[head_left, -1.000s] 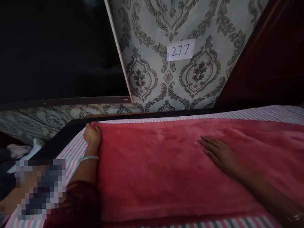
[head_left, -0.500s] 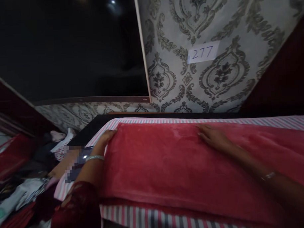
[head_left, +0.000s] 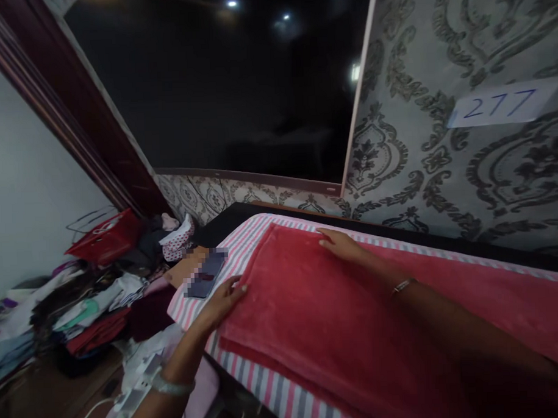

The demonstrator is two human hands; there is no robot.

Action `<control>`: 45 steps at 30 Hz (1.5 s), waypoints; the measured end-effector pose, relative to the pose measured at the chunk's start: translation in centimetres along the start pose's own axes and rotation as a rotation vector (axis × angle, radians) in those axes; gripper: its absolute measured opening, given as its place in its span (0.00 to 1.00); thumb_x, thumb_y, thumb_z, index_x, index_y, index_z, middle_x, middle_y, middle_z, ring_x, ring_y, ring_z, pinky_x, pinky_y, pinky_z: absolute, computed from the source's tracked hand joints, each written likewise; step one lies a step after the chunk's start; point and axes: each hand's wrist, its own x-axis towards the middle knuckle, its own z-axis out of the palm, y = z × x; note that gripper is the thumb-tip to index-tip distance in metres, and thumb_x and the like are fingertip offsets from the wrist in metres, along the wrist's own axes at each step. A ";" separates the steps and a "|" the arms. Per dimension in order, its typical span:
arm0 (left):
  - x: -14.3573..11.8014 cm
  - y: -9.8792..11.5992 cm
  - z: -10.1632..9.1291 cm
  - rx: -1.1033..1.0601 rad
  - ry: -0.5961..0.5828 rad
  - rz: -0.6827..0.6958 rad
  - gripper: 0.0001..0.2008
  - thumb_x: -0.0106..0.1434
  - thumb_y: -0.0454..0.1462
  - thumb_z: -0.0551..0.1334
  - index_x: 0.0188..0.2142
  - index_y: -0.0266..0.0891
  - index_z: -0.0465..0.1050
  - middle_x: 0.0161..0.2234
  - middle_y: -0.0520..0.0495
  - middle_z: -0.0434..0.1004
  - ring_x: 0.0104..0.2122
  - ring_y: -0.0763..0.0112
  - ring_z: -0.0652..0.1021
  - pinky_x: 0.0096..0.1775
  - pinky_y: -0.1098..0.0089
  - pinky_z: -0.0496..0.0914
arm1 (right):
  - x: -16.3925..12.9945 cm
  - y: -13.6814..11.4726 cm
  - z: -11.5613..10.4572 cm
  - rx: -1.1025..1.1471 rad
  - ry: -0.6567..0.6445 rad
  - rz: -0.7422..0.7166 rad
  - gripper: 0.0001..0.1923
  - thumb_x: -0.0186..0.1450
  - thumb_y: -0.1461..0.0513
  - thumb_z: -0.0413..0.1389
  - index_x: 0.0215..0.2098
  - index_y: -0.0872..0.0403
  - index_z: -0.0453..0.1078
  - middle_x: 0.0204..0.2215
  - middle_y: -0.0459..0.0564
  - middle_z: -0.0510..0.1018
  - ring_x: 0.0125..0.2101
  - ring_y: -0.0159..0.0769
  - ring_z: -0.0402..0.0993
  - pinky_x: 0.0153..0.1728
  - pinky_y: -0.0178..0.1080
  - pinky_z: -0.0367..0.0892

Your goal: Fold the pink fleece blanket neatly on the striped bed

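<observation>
I see the red blanket [head_left: 356, 328] lying folded on the striped sheet [head_left: 244, 247], filling the frame from centre out to 4 o'clock. My left hand [head_left: 225, 299] lies flat on its near-left edge at 9 o'clock, fingers together, likely pinning the fold, while my right hand [head_left: 339, 244] presses palm-down near the far edge at 12 o'clock, fingers loosely spread (smoothing, I'd judge). A phone [head_left: 207, 275] sits on the sheet just left.

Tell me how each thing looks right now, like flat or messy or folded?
Red blanket: folded, lying flat on the striped sheet.
Striped sheet: spread out under the blanket.
Left hand: open, on the blanket's edge.
Right hand: open, flat on the blanket.
Clothes: messy pile.
Phone: lying flat, screen dark.
</observation>
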 end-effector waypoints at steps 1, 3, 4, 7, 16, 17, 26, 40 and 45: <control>-1.0 -0.9 -0.1 0.002 -0.009 0.025 0.34 0.60 0.54 0.64 0.58 0.36 0.70 0.52 0.37 0.80 0.51 0.51 0.80 0.49 0.58 0.76 | 1.0 -0.7 0.6 0.013 -0.018 0.007 0.26 0.69 0.59 0.52 0.64 0.53 0.66 0.63 0.55 0.70 0.62 0.46 0.67 0.62 0.48 0.62; -2.7 -2.5 0.0 0.055 0.015 0.082 0.35 0.60 0.53 0.63 0.61 0.36 0.68 0.57 0.38 0.76 0.57 0.50 0.75 0.56 0.56 0.72 | 2.9 -2.0 1.8 0.021 -0.055 0.042 0.26 0.69 0.60 0.52 0.65 0.54 0.65 0.63 0.55 0.69 0.63 0.45 0.66 0.63 0.47 0.61; -3.3 -3.1 0.1 0.086 0.037 0.105 0.34 0.60 0.52 0.63 0.61 0.37 0.68 0.59 0.39 0.74 0.60 0.50 0.73 0.58 0.55 0.70 | 3.8 -2.5 2.3 0.017 -0.072 0.064 0.26 0.70 0.60 0.52 0.65 0.55 0.64 0.64 0.56 0.69 0.63 0.45 0.66 0.63 0.46 0.61; -4.7 -4.3 0.8 0.115 0.082 0.155 0.32 0.61 0.49 0.60 0.62 0.40 0.66 0.58 0.42 0.75 0.60 0.52 0.72 0.60 0.55 0.68 | 6.2 -3.7 3.6 -0.014 -0.099 0.119 0.26 0.70 0.59 0.52 0.65 0.55 0.64 0.63 0.57 0.69 0.62 0.46 0.67 0.61 0.45 0.62; -5.7 -5.5 2.0 0.041 0.117 0.184 0.29 0.64 0.47 0.55 0.64 0.44 0.61 0.62 0.42 0.70 0.63 0.55 0.69 0.62 0.57 0.66 | 9.6 -5.1 5.3 -0.099 -0.103 0.159 0.10 0.65 0.57 0.57 0.39 0.55 0.76 0.39 0.54 0.82 0.40 0.44 0.78 0.40 0.38 0.68; -5.6 -5.3 1.5 0.048 0.133 0.188 0.28 0.65 0.47 0.55 0.64 0.45 0.61 0.62 0.43 0.71 0.63 0.56 0.70 0.62 0.57 0.65 | 9.8 -5.1 5.0 -0.108 -0.061 0.163 0.10 0.65 0.58 0.56 0.39 0.55 0.76 0.39 0.55 0.82 0.40 0.44 0.77 0.39 0.39 0.67; -0.7 -1.2 -3.5 0.371 0.349 0.150 0.27 0.65 0.40 0.55 0.64 0.46 0.59 0.55 0.41 0.76 0.54 0.52 0.77 0.54 0.56 0.70 | 14.6 -5.9 2.3 -0.130 0.316 0.188 0.12 0.70 0.58 0.51 0.45 0.55 0.72 0.46 0.59 0.78 0.46 0.49 0.74 0.46 0.44 0.67; -0.8 -0.2 -0.9 0.833 0.341 -0.019 0.24 0.71 0.36 0.48 0.65 0.37 0.60 0.52 0.32 0.72 0.40 0.52 0.80 0.36 0.60 0.73 | 3.5 -4.3 1.8 -0.047 0.103 -0.123 0.19 0.66 0.65 0.54 0.55 0.53 0.73 0.54 0.55 0.76 0.56 0.47 0.70 0.59 0.49 0.64; -0.9 -0.3 -0.4 0.746 0.371 0.085 0.25 0.70 0.36 0.52 0.65 0.34 0.60 0.56 0.31 0.67 0.47 0.49 0.78 0.43 0.58 0.74 | -10.4 -7.0 0.1 0.089 -0.081 -0.216 0.15 0.72 0.58 0.48 0.46 0.52 0.76 0.42 0.55 0.81 0.42 0.43 0.78 0.45 0.45 0.73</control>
